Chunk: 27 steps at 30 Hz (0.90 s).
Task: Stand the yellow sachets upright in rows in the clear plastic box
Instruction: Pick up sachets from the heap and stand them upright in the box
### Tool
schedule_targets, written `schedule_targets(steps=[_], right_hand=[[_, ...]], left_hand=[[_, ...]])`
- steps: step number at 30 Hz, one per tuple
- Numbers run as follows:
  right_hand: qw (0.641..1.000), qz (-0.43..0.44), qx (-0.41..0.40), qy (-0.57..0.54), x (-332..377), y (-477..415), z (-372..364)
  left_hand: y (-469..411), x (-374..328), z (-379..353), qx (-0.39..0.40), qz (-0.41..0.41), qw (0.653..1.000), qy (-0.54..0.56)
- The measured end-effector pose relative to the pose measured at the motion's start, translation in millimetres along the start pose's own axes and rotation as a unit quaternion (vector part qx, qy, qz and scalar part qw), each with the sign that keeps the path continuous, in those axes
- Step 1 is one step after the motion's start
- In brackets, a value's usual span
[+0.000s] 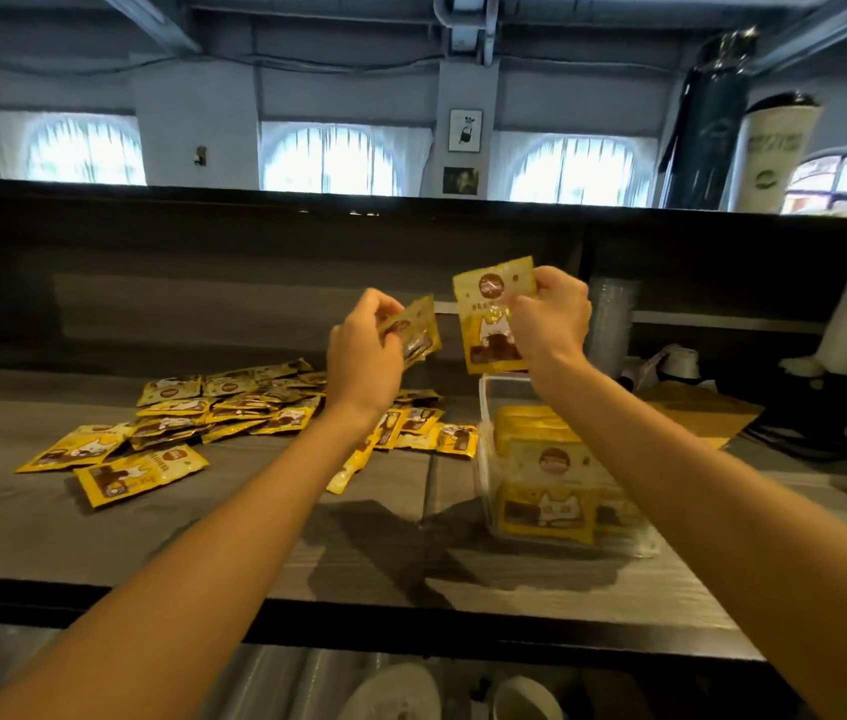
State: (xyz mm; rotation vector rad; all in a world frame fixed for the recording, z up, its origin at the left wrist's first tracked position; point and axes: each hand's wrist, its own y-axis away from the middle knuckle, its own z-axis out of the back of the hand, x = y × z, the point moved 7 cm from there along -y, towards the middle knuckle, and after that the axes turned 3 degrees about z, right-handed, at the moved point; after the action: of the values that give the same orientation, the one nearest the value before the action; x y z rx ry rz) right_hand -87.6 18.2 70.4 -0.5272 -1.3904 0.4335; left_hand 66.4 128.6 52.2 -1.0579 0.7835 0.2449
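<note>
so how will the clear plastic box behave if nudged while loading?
The clear plastic box looks thin-walled and light, so it would probably slide on the smooth grey counter. The upright yellow sachets inside add some weight, likely steadying it. It sits low and wide; tipping seems unlikely.

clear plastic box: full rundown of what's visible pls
The clear plastic box is a transparent, rectangular, open-topped container standing upright on the grey counter, right of the loose sachet pile. Its walls look thin and glossy. Inside, yellow sachets stand upright in rows filling the near part; the far end looks unfilled. The right forearm crosses above it; contact cannot be told. Neither hand touches it.
</note>
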Motion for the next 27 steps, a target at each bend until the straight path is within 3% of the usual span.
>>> schedule_targets(steps=[5,11,19,27], right_hand=[[0.996,-0.061,-0.06,-0.006,-33,-27,56],[0.992,-0.122,-0.033,-0.027,-67,-28,92],[0.966,-0.215,0.134,-0.047,-87,-16,83],[0.947,-0.128,0.259,0.143,-96,-7,76]], left_hand=[[-2,-31,-47,0.057,-0.043,0.997,0.027],[16,-54,-101,0.153,-0.064,0.985,0.04],[25,-32,-130,0.267,-0.001,0.963,-0.021],[35,-14,-137,0.389,0.066,0.918,-0.033]])
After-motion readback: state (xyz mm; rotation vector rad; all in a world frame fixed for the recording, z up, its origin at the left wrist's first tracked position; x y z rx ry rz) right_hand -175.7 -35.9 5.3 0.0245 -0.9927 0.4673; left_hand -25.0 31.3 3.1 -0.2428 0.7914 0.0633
